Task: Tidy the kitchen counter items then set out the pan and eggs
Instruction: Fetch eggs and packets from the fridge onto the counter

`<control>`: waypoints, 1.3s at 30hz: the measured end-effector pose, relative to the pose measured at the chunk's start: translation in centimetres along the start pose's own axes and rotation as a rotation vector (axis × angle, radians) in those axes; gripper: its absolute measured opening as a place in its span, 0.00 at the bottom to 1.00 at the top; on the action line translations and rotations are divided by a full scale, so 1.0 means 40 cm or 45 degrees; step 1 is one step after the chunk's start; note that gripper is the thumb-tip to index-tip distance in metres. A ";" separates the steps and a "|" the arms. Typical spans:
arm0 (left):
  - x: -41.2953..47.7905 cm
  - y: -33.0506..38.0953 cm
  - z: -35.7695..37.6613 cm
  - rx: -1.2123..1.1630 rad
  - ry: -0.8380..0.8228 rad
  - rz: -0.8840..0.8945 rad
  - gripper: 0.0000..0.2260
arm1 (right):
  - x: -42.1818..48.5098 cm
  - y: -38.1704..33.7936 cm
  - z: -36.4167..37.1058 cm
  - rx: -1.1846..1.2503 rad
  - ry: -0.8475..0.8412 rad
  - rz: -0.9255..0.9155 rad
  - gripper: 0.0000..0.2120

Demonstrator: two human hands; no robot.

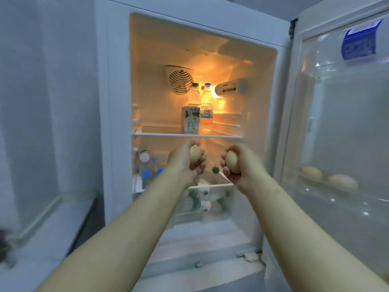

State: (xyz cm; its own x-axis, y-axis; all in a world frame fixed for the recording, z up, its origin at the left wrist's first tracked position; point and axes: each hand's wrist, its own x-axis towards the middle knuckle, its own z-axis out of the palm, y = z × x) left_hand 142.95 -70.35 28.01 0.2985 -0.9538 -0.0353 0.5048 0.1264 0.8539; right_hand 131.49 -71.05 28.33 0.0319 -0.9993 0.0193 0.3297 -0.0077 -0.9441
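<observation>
From the head view, both arms reach toward the open white refrigerator point(117, 102), its inside lit warm yellow. The left hand point(185, 160) has its fingers point(202, 165) curled closed around a pale beige oval egg point(195, 154), and the right hand point(240, 163) is wrapped the same way around a second beige egg point(233, 162). Both eggs are held in the air, just in front of the glass shelf point(187, 135) that carries a white-and-green milk carton point(190, 120). Two more beige eggs point(328, 177) lie in the clear door rack point(357, 197) to the right. The eggs are light, smooth and brittle, so a cupped palm with gentle pressure round the middle suits them better than a fingertip pinch.
</observation>
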 end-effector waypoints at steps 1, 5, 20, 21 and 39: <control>-0.015 0.011 -0.051 -0.045 0.075 0.045 0.07 | -0.009 0.032 0.033 0.033 -0.109 0.084 0.06; -0.105 0.014 -0.198 -0.116 0.322 0.130 0.05 | -0.057 0.147 0.113 0.067 -0.374 0.308 0.07; -0.960 -0.027 -0.645 -0.356 1.466 0.569 0.07 | -0.799 0.474 0.359 -0.123 -1.395 1.077 0.06; -1.000 -0.025 -0.649 -0.367 1.500 0.587 0.07 | -0.837 0.478 0.366 -0.116 -1.431 1.091 0.06; -2.219 -0.219 -0.588 -0.604 2.480 1.229 0.07 | -2.057 0.453 0.128 -0.524 -2.491 1.517 0.06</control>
State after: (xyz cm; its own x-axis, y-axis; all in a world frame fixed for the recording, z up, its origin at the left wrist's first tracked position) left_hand 131.09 19.62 11.44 0.5458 0.7461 -0.3814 -0.2350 0.5732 0.7850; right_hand 139.67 11.20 11.34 0.6178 0.6452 -0.4495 -0.6435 0.0863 -0.7606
